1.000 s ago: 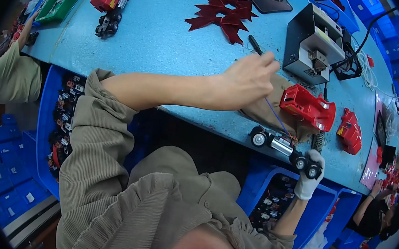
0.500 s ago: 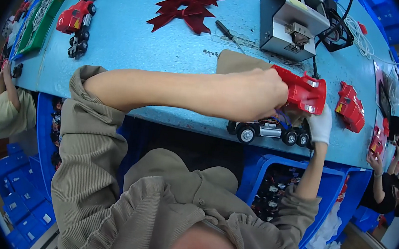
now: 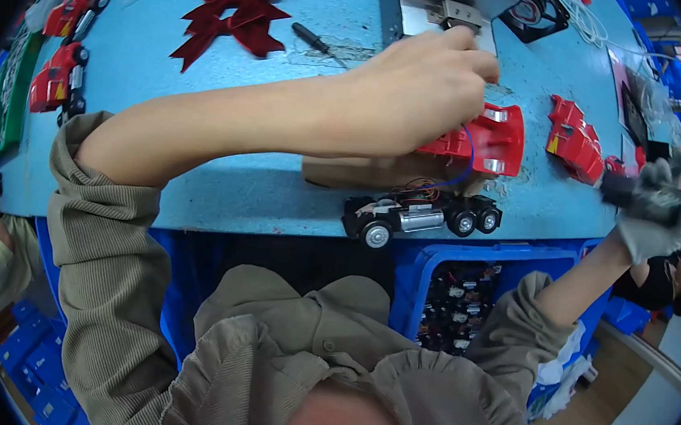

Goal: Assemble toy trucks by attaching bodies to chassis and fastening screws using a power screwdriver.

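Observation:
My left hand [image 3: 425, 98] reaches across the blue table [image 3: 197, 166] and pinches a red toy car shell [image 3: 491, 137], tilted on its side. A thin blue wire [image 3: 466, 163] loops from the shell down to a black wheeled chassis [image 3: 422, 216] at the table's front edge. Under the shell lies a brown cardboard piece [image 3: 361, 169]. My right hand [image 3: 652, 214], in a white glove, is off to the right past the table edge, closed around a dark tool handle [image 3: 625, 191].
A second red shell [image 3: 573, 141] lies to the right. Dark red flat parts [image 3: 237, 6], a screwdriver [image 3: 312, 39] and a grey machine [image 3: 451, 2] are farther back. Red toy trucks [image 3: 58, 79] stand left. A blue bin [image 3: 463, 306] of parts sits below. Other people work at both sides.
My right hand left the chassis and swung out to the right, now gripping a dark tool. My left hand stays on the red shell, lifted a little; the view tilted.

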The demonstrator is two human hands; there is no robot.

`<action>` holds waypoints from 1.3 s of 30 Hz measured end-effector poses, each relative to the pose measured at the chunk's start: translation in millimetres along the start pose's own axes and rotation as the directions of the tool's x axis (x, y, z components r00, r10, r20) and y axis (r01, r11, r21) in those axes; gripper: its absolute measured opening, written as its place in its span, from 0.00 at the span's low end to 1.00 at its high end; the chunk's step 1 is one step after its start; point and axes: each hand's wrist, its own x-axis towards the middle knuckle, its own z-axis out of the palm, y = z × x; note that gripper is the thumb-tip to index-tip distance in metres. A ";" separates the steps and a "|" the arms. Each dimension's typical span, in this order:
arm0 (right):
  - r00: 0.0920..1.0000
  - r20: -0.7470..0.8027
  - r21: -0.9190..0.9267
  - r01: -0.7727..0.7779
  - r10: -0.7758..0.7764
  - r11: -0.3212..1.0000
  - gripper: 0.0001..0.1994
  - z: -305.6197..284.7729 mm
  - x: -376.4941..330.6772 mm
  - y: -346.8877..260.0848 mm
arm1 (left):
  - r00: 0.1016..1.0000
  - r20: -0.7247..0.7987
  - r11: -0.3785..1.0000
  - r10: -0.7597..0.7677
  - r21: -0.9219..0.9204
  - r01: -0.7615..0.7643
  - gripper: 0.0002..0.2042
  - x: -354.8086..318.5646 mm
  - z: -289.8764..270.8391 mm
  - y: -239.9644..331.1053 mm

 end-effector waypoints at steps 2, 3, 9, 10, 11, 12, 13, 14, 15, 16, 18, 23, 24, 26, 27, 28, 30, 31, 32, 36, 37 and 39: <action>0.996 -0.027 0.127 0.086 -0.084 0.988 0.15 5.7 16.2 -0.3 | 0.997 0.061 0.998 -0.048 -0.036 0.050 0.07 -2.9 16.8 -3.3; 0.996 0.064 0.219 0.044 -0.059 0.975 0.16 7.0 23.6 1.0 | 0.988 0.125 0.993 -0.094 -0.060 0.103 0.07 -4.4 24.7 -4.9; 0.894 0.312 0.218 0.263 -0.322 0.940 0.24 73.9 39.0 47.7 | 0.840 0.433 0.943 -0.326 0.091 0.319 0.06 7.9 37.9 -0.7; 0.894 0.315 0.214 0.260 -0.318 0.942 0.24 77.7 39.9 56.0 | 0.835 0.466 0.954 -0.294 0.085 0.289 0.08 7.6 36.8 -1.0; 0.908 0.337 0.195 0.191 -0.248 0.962 0.25 78.7 40.4 64.0 | 0.828 0.496 0.963 -0.261 0.080 0.256 0.10 8.6 34.4 -1.8; 0.917 0.357 0.175 0.120 -0.177 0.977 0.26 79.1 41.2 72.1 | 0.819 0.525 0.972 -0.229 0.074 0.224 0.11 9.8 32.1 -3.4; 0.921 0.375 0.154 0.049 -0.104 0.987 0.28 81.7 43.5 79.7 | 0.820 0.523 0.971 -0.230 0.073 0.226 0.11 11.2 29.8 -5.8; 0.921 0.376 0.149 0.049 -0.103 0.988 0.28 87.0 47.4 86.5 | 0.784 0.573 0.961 -0.239 0.025 0.275 0.10 14.0 26.8 -8.6; 0.890 0.445 0.130 0.045 -0.098 0.991 0.28 94.8 51.9 93.9 | 0.744 0.622 0.945 -0.244 -0.019 0.326 0.09 16.3 24.3 -11.7; 0.853 0.514 0.121 0.034 -0.092 0.992 0.28 106.2 56.5 103.0 | 0.697 0.671 0.921 -0.255 -0.051 0.386 0.08 15.4 22.0 -14.0; 0.768 0.637 0.082 0.022 -0.069 0.996 0.28 125.3 67.5 120.1 | 0.725 0.643 0.920 -0.246 -0.081 0.384 0.08 13.3 25.0 -18.9; 0.589 0.804 0.027 -0.175 0.082 0.984 0.31 94.4 132.2 173.2 | 0.787 0.579 0.918 -0.214 -0.157 0.365 0.07 10.0 32.4 -23.4; 0.556 0.812 0.030 -0.345 0.179 0.938 0.35 70.2 151.5 180.6 | 0.794 0.575 0.919 -0.199 -0.171 0.354 0.07 12.1 32.4 -23.8; 0.498 0.824 0.030 -0.513 0.270 0.858 0.38 68.2 155.3 185.2 | 0.792 0.585 0.924 -0.175 -0.181 0.337 0.07 14.0 26.3 -24.6; 0.594 0.764 0.033 -0.424 0.250 0.905 0.38 74.9 119.4 177.6 | 0.786 0.600 0.929 -0.153 -0.184 0.322 0.07 14.2 20.3 -24.9; 0.683 0.696 0.026 -0.331 0.220 0.943 0.37 87.3 89.0 168.7 | 0.779 0.614 0.934 -0.130 -0.189 0.305 0.08 13.4 17.8 -24.7; 0.836 0.535 -0.028 -0.128 0.123 0.991 0.37 104.6 38.6 147.5 | 0.767 0.622 0.930 -0.155 -0.171 0.326 0.08 7.6 19.2 -22.6; 0.894 0.445 -0.089 -0.013 0.051 0.996 0.36 110.5 24.4 136.9 | 0.767 0.622 0.932 -0.158 -0.164 0.324 0.09 9.5 20.0 -22.3; 0.933 0.357 -0.159 0.096 -0.034 0.983 0.36 98.0 20.0 113.3 | 0.766 0.622 0.933 -0.161 -0.157 0.324 0.09 11.1 20.9 -22.1; 0.939 0.343 0.078 0.006 -0.033 0.997 0.32 49.8 14.5 50.9 | 0.798 0.577 0.943 -0.178 -0.132 0.306 0.09 10.2 19.6 -20.4; 0.899 0.395 0.182 0.124 -0.188 0.975 0.30 45.7 7.7 44.8 | 0.791 0.582 0.938 -0.188 -0.133 0.320 0.09 10.9 19.6 -20.5; 0.910 0.382 0.191 0.095 -0.163 0.977 0.30 55.8 -15.5 35.3 | 0.772 0.608 0.945 -0.183 -0.108 0.309 0.10 16.8 24.8 -24.9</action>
